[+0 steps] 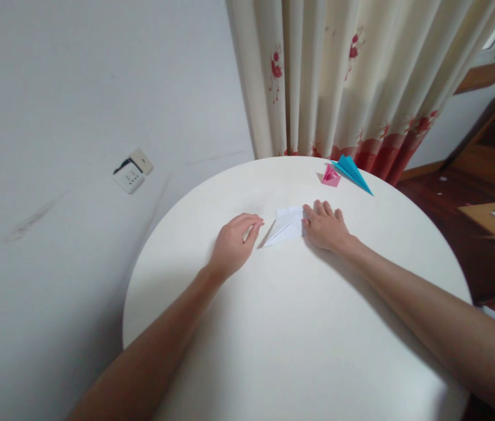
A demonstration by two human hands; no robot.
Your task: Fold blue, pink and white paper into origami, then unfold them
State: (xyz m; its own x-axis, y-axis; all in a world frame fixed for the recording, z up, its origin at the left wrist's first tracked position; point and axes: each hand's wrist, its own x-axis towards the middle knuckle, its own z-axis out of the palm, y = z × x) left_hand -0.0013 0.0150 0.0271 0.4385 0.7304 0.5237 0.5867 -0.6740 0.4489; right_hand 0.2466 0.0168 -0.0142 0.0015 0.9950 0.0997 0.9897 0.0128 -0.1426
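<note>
A folded sheet of white paper (pixel 287 224) lies on the round white table (pixel 247 327), with a diagonal crease and a pointed lower-left corner. My right hand (pixel 325 227) rests on the tabletop at the paper's right edge, fingers spread and the thumb side touching it. Just left of the paper is my left hand (pixel 235 242). Its thumb and fingertips come together in a pinch, a small gap showing behind the tips, and nothing is visible in it. The left hand looks apart from the paper.
Near the table's far edge lie a pink folded paper piece (pixel 330 175) and a blue paper plane (pixel 352 173). A flowered curtain (pixel 343 88) hangs close behind. The wall with a white socket (pixel 128 177) is at left; wooden furniture (pixel 492 137) stands at right.
</note>
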